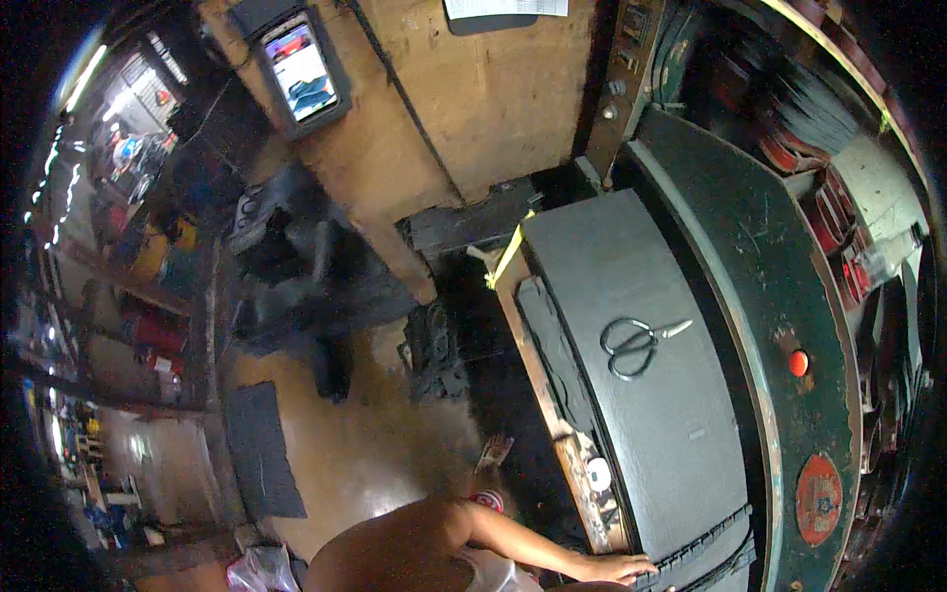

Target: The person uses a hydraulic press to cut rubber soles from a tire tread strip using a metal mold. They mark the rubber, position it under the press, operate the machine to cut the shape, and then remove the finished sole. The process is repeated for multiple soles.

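Head view, looking down at a big dark green machine [779,326] with a grey sheet [641,355] lying on its bed. One hand [617,567] rests flat at the sheet's near edge, fingers spread, pinching nothing, right beside a strip of black tread rubber [705,553]. Can't tell for sure which hand it is; looks like the right. The other hand isn't in shot. Scissors [636,343] lie mid-sheet, well beyond the hand, blades pointing right toward the red button [798,363], handles left, so their long axis runs crosswise.
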`<action>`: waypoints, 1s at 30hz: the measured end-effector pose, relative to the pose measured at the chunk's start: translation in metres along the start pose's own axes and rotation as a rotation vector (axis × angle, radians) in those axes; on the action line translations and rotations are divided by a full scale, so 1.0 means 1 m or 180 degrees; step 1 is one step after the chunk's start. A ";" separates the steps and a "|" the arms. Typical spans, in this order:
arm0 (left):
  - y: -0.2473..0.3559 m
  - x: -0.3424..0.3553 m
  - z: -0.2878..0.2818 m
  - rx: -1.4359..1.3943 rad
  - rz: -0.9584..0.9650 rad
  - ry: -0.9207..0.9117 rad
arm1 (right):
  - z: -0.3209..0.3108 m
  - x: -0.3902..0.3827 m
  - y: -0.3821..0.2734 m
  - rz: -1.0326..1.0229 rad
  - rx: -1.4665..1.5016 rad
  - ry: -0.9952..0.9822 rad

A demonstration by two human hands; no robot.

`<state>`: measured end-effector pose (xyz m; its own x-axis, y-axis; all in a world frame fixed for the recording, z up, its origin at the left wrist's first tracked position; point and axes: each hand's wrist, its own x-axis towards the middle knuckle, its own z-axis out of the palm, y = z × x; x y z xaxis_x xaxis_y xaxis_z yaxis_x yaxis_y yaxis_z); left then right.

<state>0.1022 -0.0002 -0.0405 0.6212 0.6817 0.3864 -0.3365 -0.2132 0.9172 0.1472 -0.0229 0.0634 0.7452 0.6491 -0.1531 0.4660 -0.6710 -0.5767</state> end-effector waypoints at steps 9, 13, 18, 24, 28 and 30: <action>-0.005 -0.003 0.011 -0.0519 -0.0339 -0.0208 | 0.067 -0.016 -0.051 0.0048 0.0046 0.0246; 0.018 -0.006 -0.011 -0.0263 -0.0444 -0.0510 | 0.040 -0.010 -0.007 0.0048 0.0045 0.0598; 0.040 -0.002 -0.028 -0.0777 -0.0129 -0.0373 | -0.053 -0.039 0.058 -0.0144 0.0713 0.1260; 0.087 -0.013 -0.060 0.0353 -0.1148 -0.2098 | -0.055 -0.166 0.055 0.0141 0.0780 0.2051; 0.155 -0.053 -0.053 -0.1359 -0.1322 -0.2077 | -0.033 -0.255 0.063 0.0363 0.1430 0.2687; 0.194 -0.085 -0.039 -0.1227 -0.1401 -0.2318 | -0.029 -0.306 0.072 0.0332 0.1551 0.3044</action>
<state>-0.0435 -0.0727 0.1008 0.9952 0.0116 0.0970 -0.0961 0.2959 0.9504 -0.0332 -0.2800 0.0926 0.9325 -0.0941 0.3487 0.2959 -0.3547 -0.8869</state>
